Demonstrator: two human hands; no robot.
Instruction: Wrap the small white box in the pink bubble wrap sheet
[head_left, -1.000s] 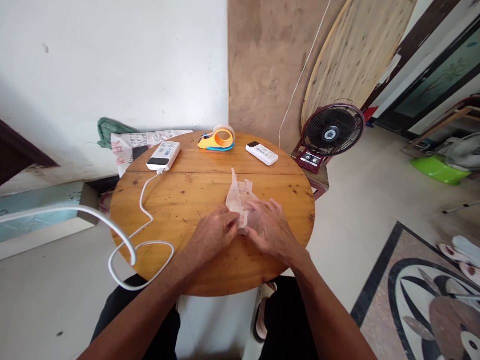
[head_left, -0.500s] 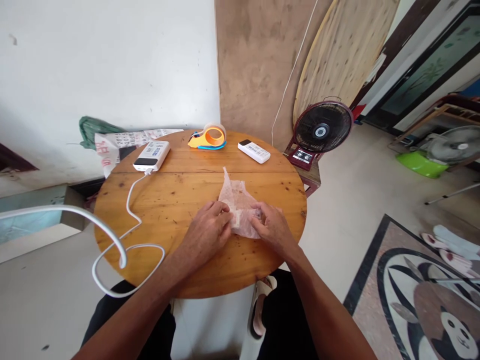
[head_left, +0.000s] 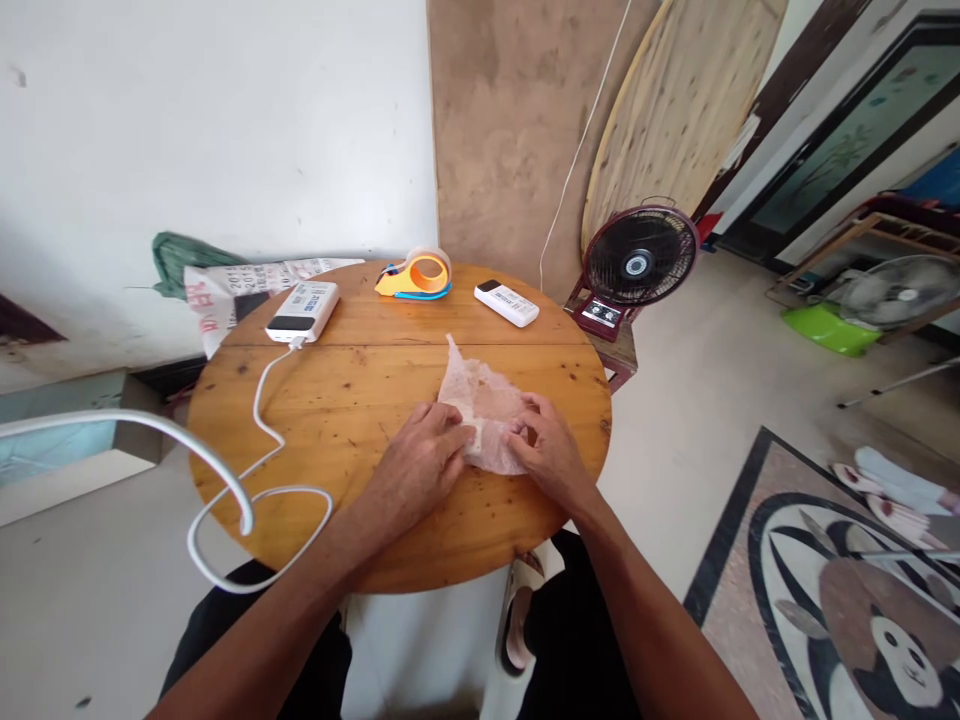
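A crumpled sheet of thin, translucent bubble wrap [head_left: 491, 390] lies on the round wooden table, one pointed corner standing toward the far side. My left hand [head_left: 427, 450] presses its curled fingers and thumb on the left part of the sheet, by a small whitish piece that I cannot make out clearly. At the right edge, my right hand [head_left: 547, 445] pinches the wrap between thumb and fingers. Beyond the sheet are an orange and blue tape dispenser [head_left: 397, 282] with a roll of clear tape and a white power bank [head_left: 506, 302].
A second white power bank [head_left: 304, 310] stands at the table's back left, with a white cable [head_left: 259, 400] plugged in and looping past the left edge. A dark red fan [head_left: 637, 262] is beside the table's right edge. The wooden table [head_left: 337, 400] meets the wall behind.
My right hand has shifted slightly, its fingers lifting and spreading the far right edge of the bubble wrap. The left thumb has moved a little to the right across the sheet.
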